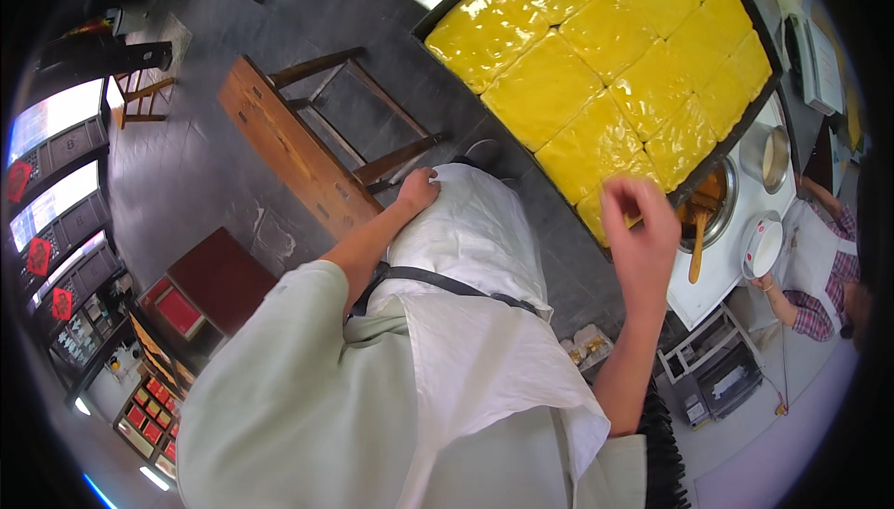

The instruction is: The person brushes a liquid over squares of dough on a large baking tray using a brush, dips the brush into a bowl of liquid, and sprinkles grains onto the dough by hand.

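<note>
My right hand [642,222] is over the near corner of a large dark baking tray [508,130]. Its fingertips are bent towards the thumb; blur hides whether anything small is between them. The tray holds several slabs of dough or pastry [541,86], packed edge to edge under a glossy yellow coating. My left hand [419,189], fingers curled, rests against the white apron [454,222] at my thigh. Whether it grips the cloth cannot be made out. Beside the tray's near corner, a metal bowl [726,205] contains orange-brown liquid and a wooden-handled brush or spatula [696,247].
A wooden bench [293,153] stands left of the tray. On the white worktop [688,303] is a metal pot [775,160]. At right, a co-worker in an apron [814,250] holds a white bowl [763,247]. A dark red table [220,278] is at lower left.
</note>
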